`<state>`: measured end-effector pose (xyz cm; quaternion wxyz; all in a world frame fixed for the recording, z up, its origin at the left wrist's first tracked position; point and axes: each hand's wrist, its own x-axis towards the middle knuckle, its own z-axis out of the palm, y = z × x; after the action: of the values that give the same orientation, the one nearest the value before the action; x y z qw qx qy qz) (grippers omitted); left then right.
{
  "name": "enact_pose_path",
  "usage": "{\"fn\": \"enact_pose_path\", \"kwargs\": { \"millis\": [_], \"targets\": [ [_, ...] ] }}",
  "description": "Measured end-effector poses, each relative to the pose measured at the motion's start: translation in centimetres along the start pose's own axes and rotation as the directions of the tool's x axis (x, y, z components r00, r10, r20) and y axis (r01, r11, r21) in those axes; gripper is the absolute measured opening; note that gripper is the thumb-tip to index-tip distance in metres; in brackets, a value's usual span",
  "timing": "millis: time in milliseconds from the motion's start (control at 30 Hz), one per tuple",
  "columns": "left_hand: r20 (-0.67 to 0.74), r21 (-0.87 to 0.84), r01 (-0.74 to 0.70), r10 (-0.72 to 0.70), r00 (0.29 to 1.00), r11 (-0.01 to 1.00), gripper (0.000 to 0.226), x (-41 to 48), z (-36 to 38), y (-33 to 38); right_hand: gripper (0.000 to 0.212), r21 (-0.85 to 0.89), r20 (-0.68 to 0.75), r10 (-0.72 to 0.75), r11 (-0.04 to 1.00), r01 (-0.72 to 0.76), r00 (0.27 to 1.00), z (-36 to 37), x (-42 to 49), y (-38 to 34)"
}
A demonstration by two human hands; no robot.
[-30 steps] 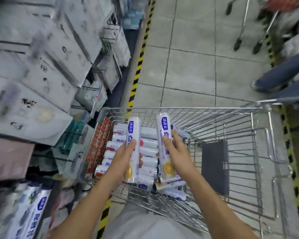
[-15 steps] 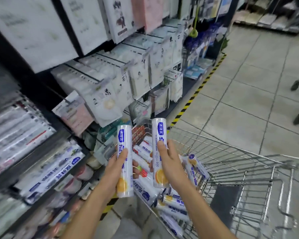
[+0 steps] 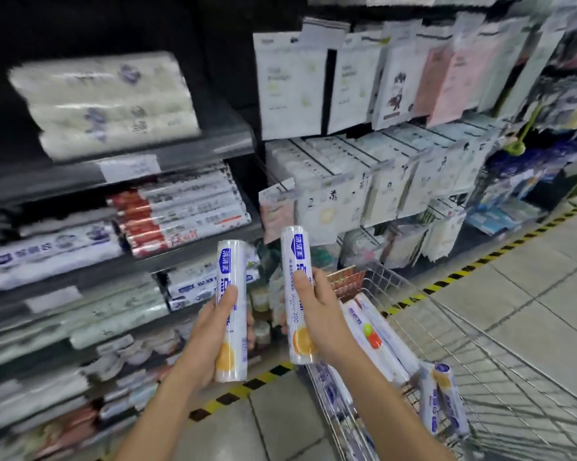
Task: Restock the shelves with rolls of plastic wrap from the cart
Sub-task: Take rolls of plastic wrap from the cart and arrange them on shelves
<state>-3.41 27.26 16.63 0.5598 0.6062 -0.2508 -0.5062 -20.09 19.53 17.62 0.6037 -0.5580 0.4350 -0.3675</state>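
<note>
Now that your view has swung up to the shelves (image 3: 120,181), their tiers of stocked film rolls fill the left, blurred. The cart (image 3: 480,344) has dropped to the lower right, with spare rolls (image 3: 377,331) lying inside. You have lifted both loads clear of it. Your left hand (image 3: 213,327) is wrapped closed round one upright roll of plastic wrap (image 3: 231,271), and your right hand (image 3: 317,314) round a second roll (image 3: 295,257). The two are near each other but apart, in front of the middle shelves. Placing is probably next. Each held roll bears a blue panel of white Chinese characters and an orange-slice picture near its base; the right one reads "200".
</note>
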Motion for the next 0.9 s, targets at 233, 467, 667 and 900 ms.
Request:
{"fn": "enact_pose_path", "kwargs": {
  "millis": [233, 467, 667, 900],
  "targets": [
    [-0.269, -0.071, -0.125, 0.102, 0.958, 0.990, 0.080, -5.6, -13.6, 0.7, 0.034, -0.062, 0.293, -0.029, 0.997, 0.050, 0.956, 12.8, -2.8, -2.4],
    [-0.506, -0.141, -0.198, 0.101, 0.856, 0.970, 0.082, -15.2, -28.1, 0.9, 0.052, -0.088, 0.523, -0.017, 0.993, 0.073, 0.852, 29.0, -9.1, -3.2],
    [-0.608, -0.126, -0.300, 0.166, 0.776, 0.946, 0.063, -24.7, -39.2, 1.1, 0.043, -0.072, 0.683, -0.028, 0.992, 0.105, 0.730, 42.7, -15.3, -3.6],
    [-0.736, -0.095, -0.340, 0.164, 0.657, 0.936, 0.071, -30.9, -48.1, 1.6, 0.051, -0.019, 0.774, -0.045, 0.995, 0.094, 0.632, 54.0, -19.3, -3.7]
  ]
}}
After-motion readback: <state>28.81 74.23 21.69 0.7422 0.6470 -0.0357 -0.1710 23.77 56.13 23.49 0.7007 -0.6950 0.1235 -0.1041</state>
